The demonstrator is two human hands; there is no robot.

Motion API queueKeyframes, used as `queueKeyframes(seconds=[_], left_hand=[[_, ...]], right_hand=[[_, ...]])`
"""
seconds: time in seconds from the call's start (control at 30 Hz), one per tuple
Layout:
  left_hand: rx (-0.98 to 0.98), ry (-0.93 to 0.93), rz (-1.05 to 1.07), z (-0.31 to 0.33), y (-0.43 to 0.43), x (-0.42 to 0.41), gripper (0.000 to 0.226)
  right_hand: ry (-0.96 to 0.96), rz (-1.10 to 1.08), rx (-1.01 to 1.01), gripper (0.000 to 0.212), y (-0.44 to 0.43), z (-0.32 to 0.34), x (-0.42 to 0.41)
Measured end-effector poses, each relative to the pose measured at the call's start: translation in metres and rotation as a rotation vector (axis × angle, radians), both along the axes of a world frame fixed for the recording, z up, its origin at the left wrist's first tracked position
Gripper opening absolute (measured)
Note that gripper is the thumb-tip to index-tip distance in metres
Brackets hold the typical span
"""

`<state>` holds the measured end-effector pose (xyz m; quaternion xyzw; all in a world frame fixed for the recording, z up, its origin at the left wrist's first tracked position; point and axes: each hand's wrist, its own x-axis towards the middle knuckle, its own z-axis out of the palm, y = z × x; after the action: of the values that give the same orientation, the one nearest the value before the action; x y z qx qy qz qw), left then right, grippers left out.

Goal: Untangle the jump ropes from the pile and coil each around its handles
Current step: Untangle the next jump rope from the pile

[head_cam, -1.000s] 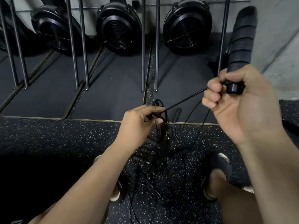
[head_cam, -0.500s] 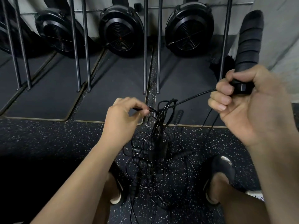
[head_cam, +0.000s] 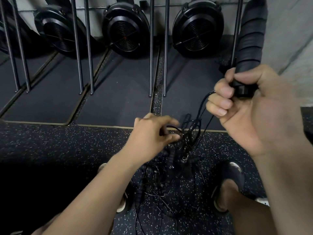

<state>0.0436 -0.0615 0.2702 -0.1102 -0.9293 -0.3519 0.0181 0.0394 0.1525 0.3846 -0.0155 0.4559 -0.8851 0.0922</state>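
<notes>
A tangled pile of black jump ropes (head_cam: pixel 166 177) with ribbed handles lies on the speckled floor between my feet. My right hand (head_cam: pixel 250 107) grips the lower end of one black ribbed handle (head_cam: pixel 250 36), held upright at the upper right. Its thin cord (head_cam: pixel 202 106) loops slack from my fingers down into the knot. My left hand (head_cam: pixel 152 133) is at the top of the tangle, fingers curled and pinching a strand of black cord; it is blurred with motion.
Black fan-wheel machines (head_cam: pixel 127 29) stand in a row against the back wall behind upright metal bars (head_cam: pixel 151 48). Dark rubber mats (head_cam: pixel 115 92) lie beyond the pile. My shoes (head_cam: pixel 230 180) flank the ropes. A grey wall (head_cam: pixel 291 39) rises at the right.
The cord from the held handle has gone from taut to a slack loop. My left hand has shifted right and down into the tangle. My right hand stayed raised with the handle.
</notes>
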Motion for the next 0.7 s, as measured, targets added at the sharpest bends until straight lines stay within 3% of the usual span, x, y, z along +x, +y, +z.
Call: queueKeyframes(seconds=[0.17, 0.23, 0.4, 0.53, 0.7], left_hand=[[0.154, 0.098, -0.123, -0.015, 0.028, 0.003, 0.020], [0.248, 0.008, -0.154, -0.018, 0.031, 0.003, 0.015], [0.513, -0.294, -0.229, -0.015, 0.036, 0.007, 0.030], [0.516, -0.404, -0.317, -0.010, 0.035, 0.009, 0.026], [0.459, -0.398, -0.318, -0.006, 0.028, 0.011, 0.010]], right_hand=[[0.009, 0.069, -0.002, 0.016, -0.013, -0.002, 0.006], [0.003, 0.071, 0.002, 0.017, -0.014, -0.002, 0.007], [-0.018, 0.070, -0.010, 0.012, -0.013, -0.005, 0.005], [-0.035, 0.011, 0.034, 0.003, -0.011, -0.010, 0.004], [-0.034, -0.104, 0.125, 0.012, -0.004, -0.012, -0.002]])
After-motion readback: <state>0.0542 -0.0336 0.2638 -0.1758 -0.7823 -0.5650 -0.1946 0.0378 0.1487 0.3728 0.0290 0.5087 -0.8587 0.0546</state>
